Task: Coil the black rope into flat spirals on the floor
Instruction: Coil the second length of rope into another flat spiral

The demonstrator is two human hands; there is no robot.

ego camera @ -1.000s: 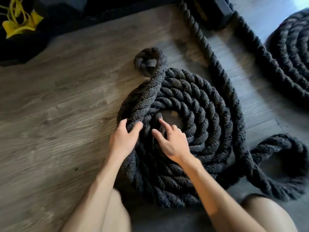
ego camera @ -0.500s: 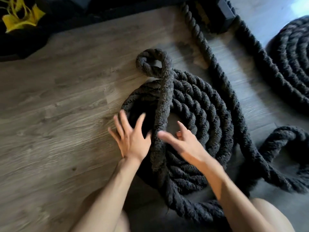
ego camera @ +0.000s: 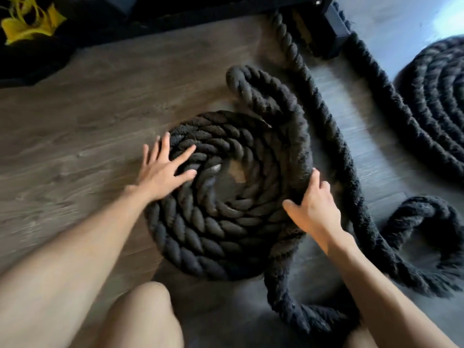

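Head camera view, looking down at a wooden floor [ego camera: 75,126]. A thick black rope [ego camera: 226,229] lies coiled in a flat spiral in the middle, with a small gap at its centre. The left hand [ego camera: 163,172] rests flat on the spiral's left edge, fingers straight and spread. The right hand [ego camera: 313,209] grips the outermost strand at the spiral's right side, fingers curled around it. More rope trails away to the right. A second coil [ego camera: 437,101] lies far right.

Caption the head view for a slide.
Left hand presses the rope spiral flat; right hand grips its outer turn.
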